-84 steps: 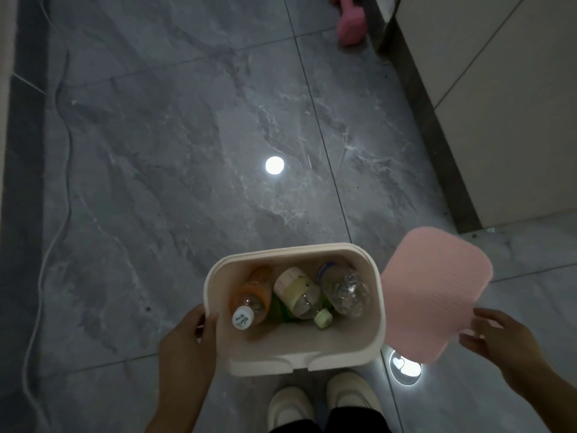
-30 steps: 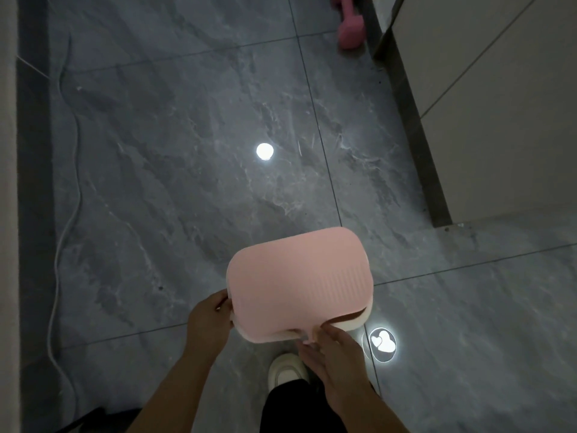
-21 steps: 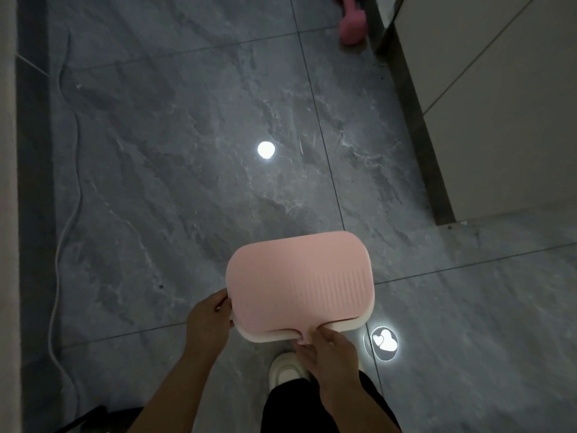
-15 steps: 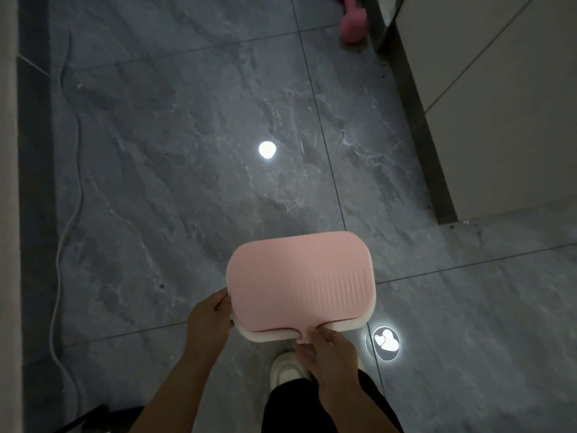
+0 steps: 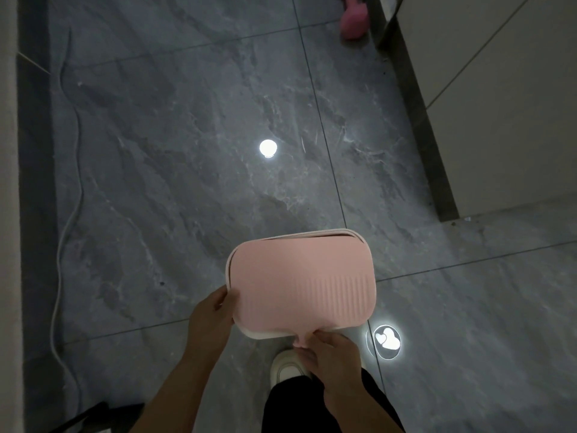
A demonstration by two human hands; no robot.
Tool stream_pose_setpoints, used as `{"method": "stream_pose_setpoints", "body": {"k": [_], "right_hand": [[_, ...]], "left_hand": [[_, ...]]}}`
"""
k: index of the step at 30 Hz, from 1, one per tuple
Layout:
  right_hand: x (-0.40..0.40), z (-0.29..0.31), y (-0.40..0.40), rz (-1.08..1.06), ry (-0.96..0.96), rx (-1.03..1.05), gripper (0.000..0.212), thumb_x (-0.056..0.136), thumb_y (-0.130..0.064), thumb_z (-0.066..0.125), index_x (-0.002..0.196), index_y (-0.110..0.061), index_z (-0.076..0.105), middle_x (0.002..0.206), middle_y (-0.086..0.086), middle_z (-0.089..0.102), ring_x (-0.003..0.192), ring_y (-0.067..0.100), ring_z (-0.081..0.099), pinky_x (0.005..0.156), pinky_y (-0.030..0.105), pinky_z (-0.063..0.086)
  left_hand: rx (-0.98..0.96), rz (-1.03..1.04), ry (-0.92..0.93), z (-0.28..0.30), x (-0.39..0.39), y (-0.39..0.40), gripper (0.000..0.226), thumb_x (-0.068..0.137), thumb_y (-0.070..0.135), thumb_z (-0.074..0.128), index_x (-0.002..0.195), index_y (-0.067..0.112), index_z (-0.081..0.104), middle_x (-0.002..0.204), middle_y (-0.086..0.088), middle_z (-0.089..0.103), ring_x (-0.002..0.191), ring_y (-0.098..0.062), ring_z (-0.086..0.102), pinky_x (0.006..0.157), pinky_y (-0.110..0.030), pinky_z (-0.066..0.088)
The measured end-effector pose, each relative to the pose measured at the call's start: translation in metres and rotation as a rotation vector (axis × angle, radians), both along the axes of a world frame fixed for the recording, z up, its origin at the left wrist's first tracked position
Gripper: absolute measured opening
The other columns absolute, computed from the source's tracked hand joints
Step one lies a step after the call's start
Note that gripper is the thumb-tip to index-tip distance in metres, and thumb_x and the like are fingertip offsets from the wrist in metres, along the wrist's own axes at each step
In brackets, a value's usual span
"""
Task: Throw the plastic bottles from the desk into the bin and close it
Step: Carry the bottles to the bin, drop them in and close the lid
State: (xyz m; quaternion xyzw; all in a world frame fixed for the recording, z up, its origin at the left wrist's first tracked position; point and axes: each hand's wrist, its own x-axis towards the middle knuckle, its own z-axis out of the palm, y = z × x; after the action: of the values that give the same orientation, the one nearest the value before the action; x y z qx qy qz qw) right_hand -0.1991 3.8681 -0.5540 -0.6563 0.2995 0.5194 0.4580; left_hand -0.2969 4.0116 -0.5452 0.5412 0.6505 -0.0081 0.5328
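The pink lid point(image 5: 299, 282) lies over the top of the cream bin point(image 5: 259, 334), whose rim shows only as a thin edge along the near, left and far sides. A narrow dark gap remains at the far edge. The plastic bottles are hidden under the lid. My left hand point(image 5: 212, 320) grips the bin's left side at the rim. My right hand point(image 5: 324, 348) pinches the lid's small tab at the near edge.
The bin stands on a grey marble-tile floor. A white cable point(image 5: 67, 214) runs along the left wall. A pink dumbbell point(image 5: 352, 21) lies at the top by a beige cabinet point(image 5: 499, 104). My white shoe point(image 5: 285, 367) is just below the bin.
The bin stood open with the bottles inside and the lid off to the right; my right hand has brought the lid over the opening. In the last half second the lid settled slightly.
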Motion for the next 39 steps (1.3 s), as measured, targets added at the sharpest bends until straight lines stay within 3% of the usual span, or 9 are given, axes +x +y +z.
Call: {"method": "stream_pose_setpoints", "body": {"k": [3, 8, 11, 15, 18, 21, 27, 34, 39], "right_hand": [[-0.001, -0.003, -0.004, 0.024, -0.032, 0.001, 0.038, 0.080, 0.008, 0.060, 0.044, -0.003, 0.067, 0.054, 0.014, 0.068, 0.046, 0.018, 0.063, 0.050, 0.023, 0.054], [0.000, -0.001, -0.005, 0.122, -0.096, 0.017, 0.030, 0.073, 0.005, 0.067, 0.045, -0.006, 0.071, 0.064, 0.026, 0.066, 0.066, 0.026, 0.062, 0.073, 0.037, 0.052], [0.006, 0.000, -0.006, 0.163, -0.088, 0.039, 0.027, 0.069, 0.007, 0.070, 0.046, -0.006, 0.071, 0.064, 0.018, 0.067, 0.068, 0.025, 0.063, 0.078, 0.038, 0.053], [0.015, -0.002, -0.006, 0.241, -0.112, 0.022, 0.029, 0.073, 0.003, 0.069, 0.047, -0.010, 0.072, 0.062, 0.015, 0.072, 0.069, 0.030, 0.070, 0.079, 0.044, 0.056], [0.016, -0.002, -0.002, 0.273, -0.117, -0.020, 0.028, 0.064, 0.003, 0.076, 0.041, -0.012, 0.071, 0.053, 0.008, 0.070, 0.069, 0.030, 0.068, 0.081, 0.047, 0.055], [0.017, -0.002, -0.003, 0.270, -0.084, -0.033, 0.029, 0.062, 0.007, 0.076, 0.040, -0.012, 0.071, 0.046, 0.004, 0.067, 0.067, 0.028, 0.067, 0.081, 0.047, 0.057], [0.019, 0.003, -0.005, 0.398, -0.150, -0.116, 0.028, 0.068, -0.018, 0.071, 0.040, -0.019, 0.071, 0.044, 0.000, 0.067, 0.064, 0.027, 0.068, 0.087, 0.051, 0.054], [0.021, -0.002, 0.000, 0.374, -0.193, -0.207, 0.033, 0.076, -0.021, 0.072, 0.045, -0.011, 0.064, 0.068, 0.020, 0.075, 0.073, 0.035, 0.072, 0.087, 0.049, 0.055], [0.022, -0.001, 0.001, 0.436, -0.224, -0.238, 0.029, 0.076, -0.026, 0.072, 0.051, -0.012, 0.068, 0.071, 0.017, 0.076, 0.076, 0.031, 0.072, 0.085, 0.041, 0.056]], "left_hand": [[0.017, -0.017, -0.003, -0.001, -0.001, 0.000, 0.019, 0.081, 0.031, 0.055, 0.065, 0.040, 0.059, 0.080, -0.012, 0.065, 0.080, -0.030, 0.063, 0.083, -0.058, 0.052], [0.048, -0.043, -0.001, -0.006, -0.004, -0.001, 0.012, 0.088, 0.021, 0.055, 0.079, 0.027, 0.062, 0.086, -0.017, 0.067, 0.081, -0.032, 0.064, 0.083, -0.058, 0.054], [0.052, -0.037, 0.011, -0.009, -0.004, -0.002, 0.016, 0.092, 0.013, 0.052, 0.084, 0.021, 0.062, 0.084, -0.011, 0.065, 0.081, -0.028, 0.062, 0.083, -0.057, 0.054], [0.043, -0.046, 0.002, -0.008, -0.004, -0.002, 0.014, 0.091, 0.019, 0.053, 0.081, 0.022, 0.063, 0.081, -0.009, 0.063, 0.083, -0.029, 0.063, 0.085, -0.058, 0.053], [0.034, -0.047, 0.013, -0.010, -0.005, -0.001, 0.017, 0.093, 0.013, 0.049, 0.091, 0.012, 0.066, 0.087, -0.012, 0.063, 0.093, -0.040, 0.065, 0.087, -0.059, 0.051], [0.025, -0.035, 0.016, -0.011, -0.004, -0.001, 0.016, 0.093, 0.011, 0.048, 0.084, 0.018, 0.060, 0.090, -0.016, 0.063, 0.096, -0.042, 0.064, 0.088, -0.058, 0.052], [0.022, -0.035, 0.014, -0.013, -0.006, -0.003, 0.027, 0.090, 0.005, 0.050, 0.112, 0.002, 0.065, 0.106, -0.018, 0.069, 0.098, -0.033, 0.065, 0.089, -0.052, 0.054], [0.059, -0.022, 0.012, -0.016, -0.007, -0.003, 0.023, 0.091, 0.005, 0.051, 0.107, 0.001, 0.067, 0.100, -0.015, 0.068, 0.098, -0.033, 0.064, 0.092, -0.053, 0.051], [0.067, -0.033, 0.033, -0.017, -0.007, -0.004, 0.022, 0.091, 0.008, 0.051, 0.104, 0.001, 0.068, 0.099, -0.018, 0.069, 0.098, -0.036, 0.064, 0.091, -0.053, 0.052]]}}
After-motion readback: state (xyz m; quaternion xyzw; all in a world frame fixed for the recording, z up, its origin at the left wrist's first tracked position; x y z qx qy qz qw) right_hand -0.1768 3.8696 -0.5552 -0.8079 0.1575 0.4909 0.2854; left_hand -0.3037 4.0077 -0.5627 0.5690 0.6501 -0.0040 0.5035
